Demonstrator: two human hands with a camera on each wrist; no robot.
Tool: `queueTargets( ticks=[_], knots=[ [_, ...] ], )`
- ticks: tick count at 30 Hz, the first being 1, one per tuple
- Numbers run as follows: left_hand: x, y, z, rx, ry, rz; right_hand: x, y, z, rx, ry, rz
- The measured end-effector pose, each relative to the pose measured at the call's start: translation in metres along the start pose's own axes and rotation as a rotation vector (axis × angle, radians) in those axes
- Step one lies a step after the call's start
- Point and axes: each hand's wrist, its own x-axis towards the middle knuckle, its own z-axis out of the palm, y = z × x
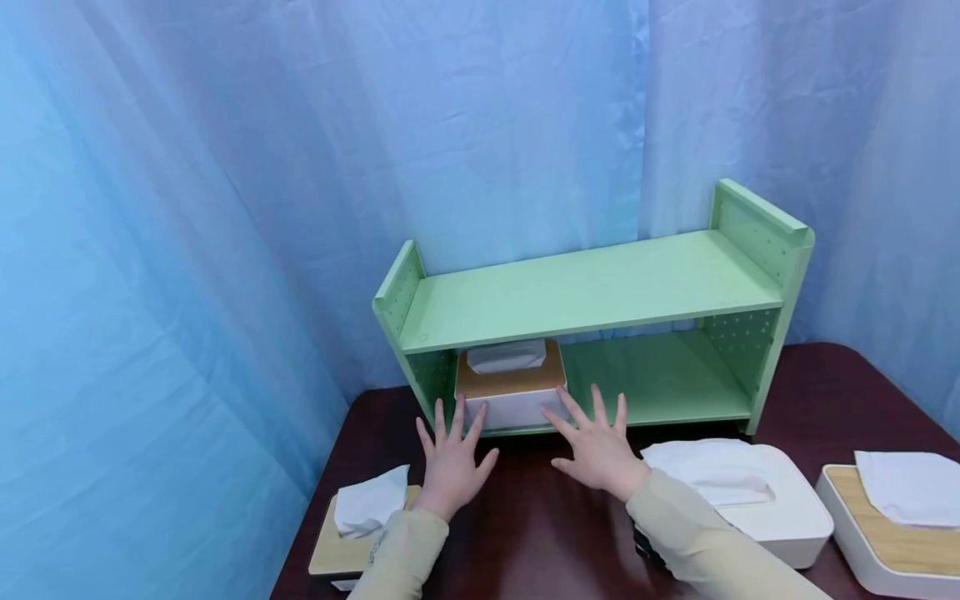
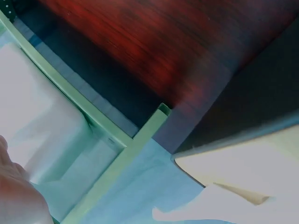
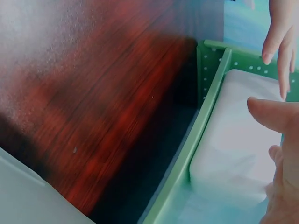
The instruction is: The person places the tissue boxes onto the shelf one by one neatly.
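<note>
A tissue box [image 1: 517,410] with a white body and a wood-coloured lid sits at the left end of the lower level of a green two-level shelf [image 1: 585,292]. White tissue [image 1: 507,357] sticks out of its top. My left hand [image 1: 453,468], fingers spread, is at the box's left front corner. On the other side, my right hand [image 1: 598,454] has its fingers spread by the right front corner. In the right wrist view the box [image 3: 238,135] lies behind the shelf's front edge, with fingers close to it. Whether any fingertip touches it, I cannot tell.
A dark tissue box with a tan lid [image 1: 337,550] stands by my left forearm. Beside my right forearm are an all-white tissue box [image 1: 795,500] and a white one with a wooden lid [image 1: 862,500]. Blue curtains [image 1: 525,125] hang behind the dark red table [image 1: 525,533].
</note>
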Motion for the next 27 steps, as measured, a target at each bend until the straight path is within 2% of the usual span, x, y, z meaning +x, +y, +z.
queueTargets(
  ticks=[4,12,20,27],
  knots=[
    [0.008,-0.002,0.0,-0.014,-0.005,0.002,0.007,0.003,-0.001,0.01,-0.036,0.02],
    [0.017,-0.006,0.002,-0.053,0.029,0.015,0.017,0.003,-0.003,0.025,-0.078,0.042],
    [0.026,-0.007,0.002,-0.048,-0.042,-0.028,0.026,0.005,0.0,0.063,-0.095,0.06],
    [0.026,-0.006,-0.001,-0.045,-0.075,-0.043,0.026,0.005,0.001,0.072,-0.066,0.05]
  ],
)
